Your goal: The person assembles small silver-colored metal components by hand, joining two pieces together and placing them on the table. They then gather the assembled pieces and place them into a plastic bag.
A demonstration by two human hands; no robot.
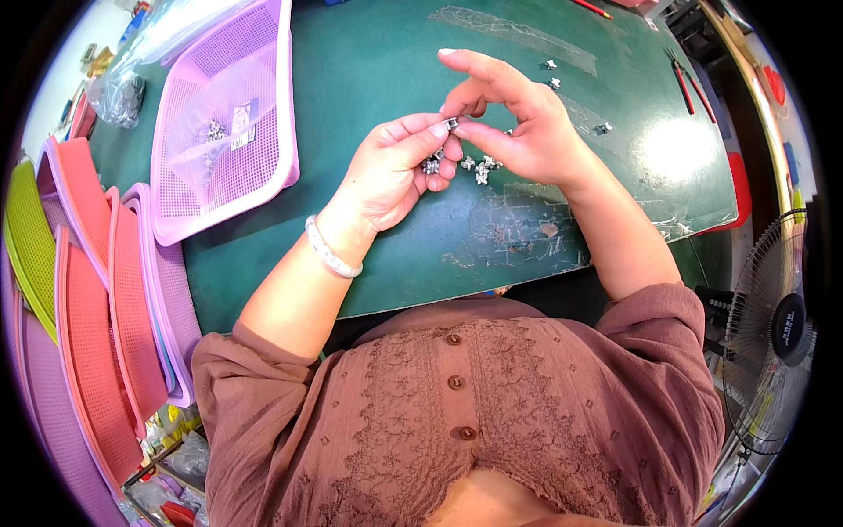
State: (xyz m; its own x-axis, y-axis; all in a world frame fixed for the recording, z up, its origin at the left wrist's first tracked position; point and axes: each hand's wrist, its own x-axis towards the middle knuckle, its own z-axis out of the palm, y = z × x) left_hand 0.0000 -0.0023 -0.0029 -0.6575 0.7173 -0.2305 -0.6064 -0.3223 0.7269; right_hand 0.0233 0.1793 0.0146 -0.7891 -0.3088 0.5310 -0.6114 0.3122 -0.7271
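Over the green table, my left hand point(397, 167) holds a small silvery metal piece point(451, 124) between thumb and forefinger. More small metal pieces point(431, 164) rest in its curled fingers. My right hand point(518, 114) pinches the same piece from the other side with its thumb and a fingertip, while another finger stretches away. Just below the right hand lies a small cluster of star-shaped metal pieces point(482, 171) on the table. What exactly the pinched piece is, I cannot make out.
To the left stands a purple mesh basket point(290, 158) holding a clear bag of metal pieces point(211, 140). Stacked pink baskets point(97, 342) crowd the left edge. Loose metal pieces point(551, 65), pliers point(683, 88) and tape strips point(518, 35) lie farther off. A fan point(773, 334) stands at right.
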